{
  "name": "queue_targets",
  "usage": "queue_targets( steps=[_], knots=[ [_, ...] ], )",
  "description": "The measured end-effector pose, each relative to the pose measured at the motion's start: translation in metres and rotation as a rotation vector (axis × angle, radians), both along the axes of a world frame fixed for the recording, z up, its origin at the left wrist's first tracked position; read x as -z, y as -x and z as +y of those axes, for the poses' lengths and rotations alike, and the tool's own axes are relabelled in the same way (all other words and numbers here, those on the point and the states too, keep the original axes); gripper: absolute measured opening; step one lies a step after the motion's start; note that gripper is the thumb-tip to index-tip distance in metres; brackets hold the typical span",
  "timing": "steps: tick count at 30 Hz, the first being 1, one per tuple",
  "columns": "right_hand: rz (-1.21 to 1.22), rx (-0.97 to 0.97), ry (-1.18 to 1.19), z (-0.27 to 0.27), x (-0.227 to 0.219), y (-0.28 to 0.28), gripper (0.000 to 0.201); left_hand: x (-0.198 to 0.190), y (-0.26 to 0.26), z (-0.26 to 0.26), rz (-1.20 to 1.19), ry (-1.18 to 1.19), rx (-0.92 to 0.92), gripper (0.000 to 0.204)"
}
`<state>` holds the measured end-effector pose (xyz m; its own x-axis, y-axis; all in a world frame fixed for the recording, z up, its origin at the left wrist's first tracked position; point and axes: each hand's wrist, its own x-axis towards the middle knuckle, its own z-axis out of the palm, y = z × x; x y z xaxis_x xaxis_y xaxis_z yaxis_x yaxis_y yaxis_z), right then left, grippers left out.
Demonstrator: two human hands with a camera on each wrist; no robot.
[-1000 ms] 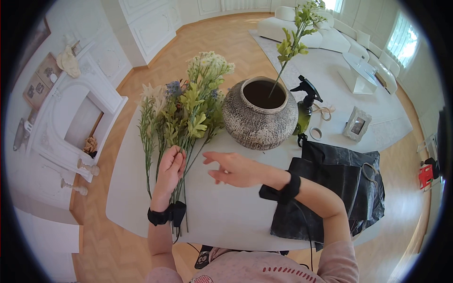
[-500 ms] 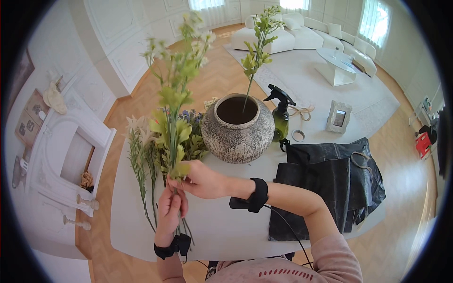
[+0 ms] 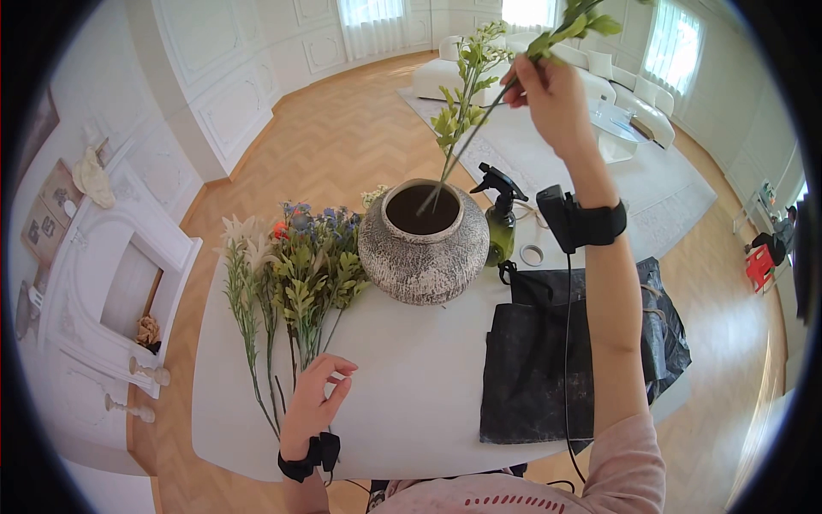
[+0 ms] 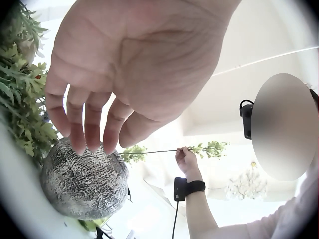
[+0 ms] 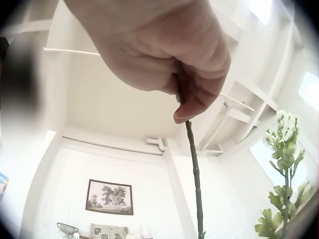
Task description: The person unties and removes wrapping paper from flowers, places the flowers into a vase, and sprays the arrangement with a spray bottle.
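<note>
My right hand (image 3: pixel 552 98), raised at the upper right, pinches a long green flower stem (image 5: pixel 196 179) near its leaves. The stem slants down, its lower end in the mouth of the round, rough grey vase (image 3: pixel 424 278). Another leafy stem with small white flowers (image 3: pixel 454 120) stands in that vase. Over the front left of the table, my left hand (image 3: pixel 312 398) has loosely bent fingers and holds nothing. Beyond it lies a bunch of flowers (image 3: pixel 312 287), white, blue and orange among green leaves. In the left wrist view, the left fingers overlap the vase.
Right of the vase stands a green spray bottle (image 3: pixel 501 236) with a black trigger head. A roll of tape (image 3: pixel 532 254) lies beside it. Black folded fabric (image 3: pixel 535 368) covers the right side of the white table (image 3: pixel 411 403). A cable hangs from the right wrist strap.
The right hand took a flower stem from the left hand's place and carried it up and right over the vase. My left hand let go of the stems.
</note>
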<state>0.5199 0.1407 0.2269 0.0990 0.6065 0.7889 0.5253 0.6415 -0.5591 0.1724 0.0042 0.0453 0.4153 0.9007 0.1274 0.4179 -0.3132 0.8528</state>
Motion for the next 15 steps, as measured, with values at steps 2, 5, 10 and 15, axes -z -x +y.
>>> queue_targets(
  steps=[2,5,10,15],
  knots=[
    [0.007,0.061,0.153,0.005,0.017,0.001,0.027,-0.002,-0.002,0.0,0.029,-0.011,0.032,0.015],
    [0.005,0.011,0.288,0.015,0.047,0.004,0.023,0.002,-0.001,0.0,0.072,0.002,0.065,0.017],
    [-0.105,0.007,0.464,0.028,0.089,0.005,0.023,0.005,-0.001,-0.004,0.082,0.04,0.075,0.017],
    [-0.28,0.189,0.434,0.036,0.117,0.008,0.029,0.007,0.0,-0.005,0.117,0.056,0.101,0.018]
  ],
)
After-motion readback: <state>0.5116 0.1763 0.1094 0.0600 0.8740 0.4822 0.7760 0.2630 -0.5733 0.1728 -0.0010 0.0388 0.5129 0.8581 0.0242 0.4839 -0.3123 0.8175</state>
